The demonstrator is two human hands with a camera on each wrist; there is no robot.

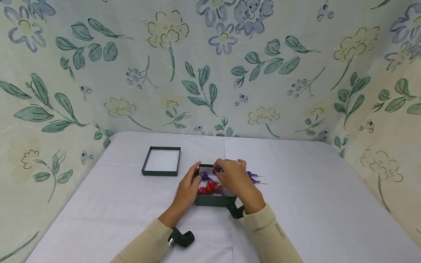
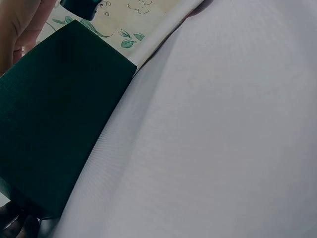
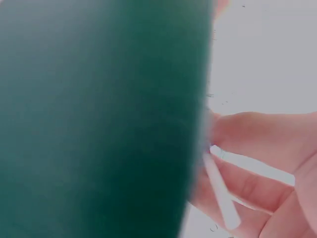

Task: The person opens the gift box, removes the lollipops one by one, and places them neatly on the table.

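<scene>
A dark green open box with a white inside stands in front of me, holding several red lollipops and a purple lollipop. My left hand grips its left wall, thumb at the rim. Over the box's right side, my right hand pinches another purple lollipop; in the right wrist view its white stick shows by the fingers, next to the box's blurred green wall. The box's outer wall fills the left of the left wrist view.
More purple lollipops lie on the table right of the box, sticks pointing right. A shallow dark green lid lies inside up at the back left. White cloth covers the table; flowered fabric hangs behind and at both sides.
</scene>
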